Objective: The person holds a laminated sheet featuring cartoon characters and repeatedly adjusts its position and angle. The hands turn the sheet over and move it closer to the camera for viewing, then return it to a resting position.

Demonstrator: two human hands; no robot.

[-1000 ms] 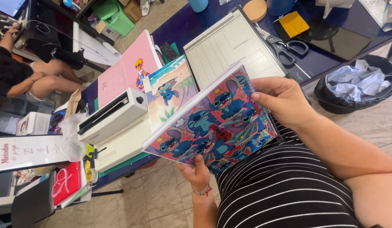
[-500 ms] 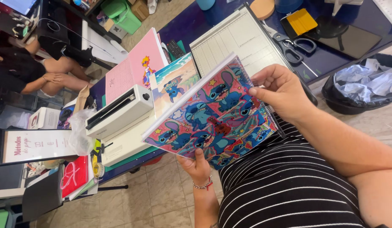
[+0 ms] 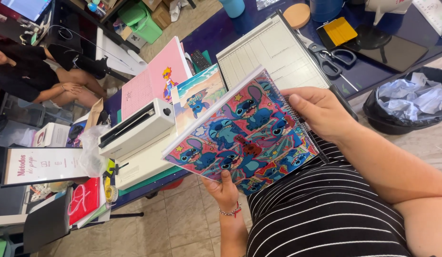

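Observation:
I hold a spiral-bound notebook (image 3: 245,135) with a bright cover of blue cartoon creatures on red and pink, tilted in front of my striped shirt. My left hand (image 3: 224,189) grips its lower edge, thumb on the cover. My right hand (image 3: 318,114) grips the upper right edge at the black spiral binding, fingers curled over the wire. Both hands are shut on the notebook.
A white binding machine (image 3: 135,131) stands on the dark blue table (image 3: 211,33), beside a pink cover sheet (image 3: 154,81), a beach-print sheet (image 3: 199,97) and a paper trimmer (image 3: 273,52). Scissors (image 3: 330,59), a yellow squeegee (image 3: 340,31), a black bin with crumpled paper (image 3: 406,102). Another person (image 3: 40,76) sits at left.
The notebook has tilted slightly and shifted a little toward me between my hands. My right hand has slid along the spiral edge. The view has drifted slightly.

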